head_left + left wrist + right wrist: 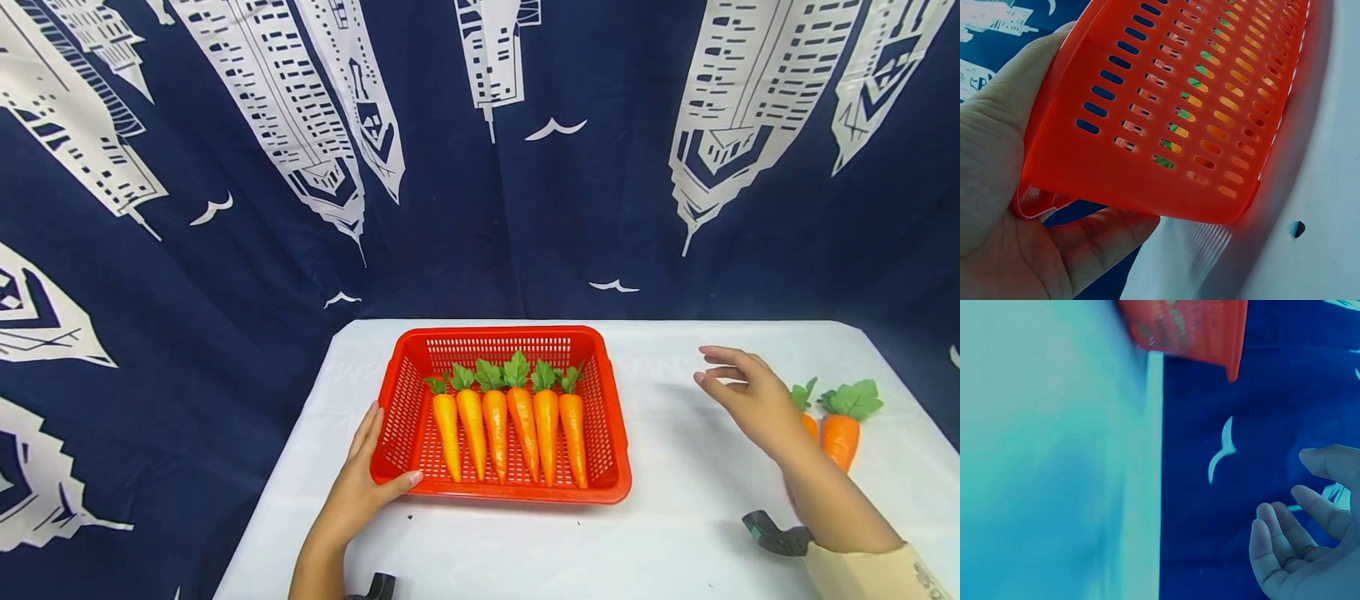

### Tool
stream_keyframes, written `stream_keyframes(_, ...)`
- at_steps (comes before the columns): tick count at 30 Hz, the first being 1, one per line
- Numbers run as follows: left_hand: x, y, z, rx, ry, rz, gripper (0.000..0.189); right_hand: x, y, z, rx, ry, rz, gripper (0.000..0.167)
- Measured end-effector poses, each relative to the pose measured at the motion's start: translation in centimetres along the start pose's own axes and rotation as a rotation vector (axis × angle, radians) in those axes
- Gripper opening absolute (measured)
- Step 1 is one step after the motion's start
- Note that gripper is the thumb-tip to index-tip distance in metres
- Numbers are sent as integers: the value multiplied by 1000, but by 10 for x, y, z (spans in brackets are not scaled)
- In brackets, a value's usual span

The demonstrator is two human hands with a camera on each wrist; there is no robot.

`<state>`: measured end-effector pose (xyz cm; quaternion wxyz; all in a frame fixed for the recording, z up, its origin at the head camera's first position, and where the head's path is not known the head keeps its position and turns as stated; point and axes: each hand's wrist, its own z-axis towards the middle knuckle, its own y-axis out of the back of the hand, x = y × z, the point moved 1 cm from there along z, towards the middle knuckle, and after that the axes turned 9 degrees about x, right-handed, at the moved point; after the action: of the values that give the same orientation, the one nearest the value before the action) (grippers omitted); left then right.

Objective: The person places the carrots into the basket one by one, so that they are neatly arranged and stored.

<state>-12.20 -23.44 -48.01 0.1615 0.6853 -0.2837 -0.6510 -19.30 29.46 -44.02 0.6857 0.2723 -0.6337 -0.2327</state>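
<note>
A red plastic basket (504,497) with slotted sides sits on the white table. Several orange carrots (497,437) with green leafy tops lie side by side in it, tops toward the far side. My left hand (360,492) holds the basket's near left corner, thumb at the front rim and fingers along the left side. To the right of the basket, my right hand (757,404) is raised over the table with loosely bent fingers and nothing in them. Beyond the right forearm lie two more carrots (840,440), one mostly hidden by that arm.
The white table (480,554) ends at a far edge in front of a dark blue cloth (517,250) printed with white buildings and birds. A dark wrist strap piece (780,537) shows by the right forearm.
</note>
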Motion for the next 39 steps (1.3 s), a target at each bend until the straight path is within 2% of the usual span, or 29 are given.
stream_keyframes(10, 2, -1, 0, 7, 2, -5, 116, -46, 27, -25, 64, -147, -84, 68)
stream_keyframes(16, 2, -1, 0, 6, 6, 3, 116, -70, 41, -39, 46, -244, -143, 71)
stream_keyframes(22, 1, -1, 0, 5, 7, 2, 115, -83, 47, -47, 16, -320, -202, 73)
stream_keyframes(30, 1, -1, 1, 12, 5, -9, 114, -87, 40, -44, 102, -335, -248, 80)
stream_keyframes(39, 0, 0, 1, 11, 28, -25, 113, -95, 24, -39, 242, -278, -259, 86)
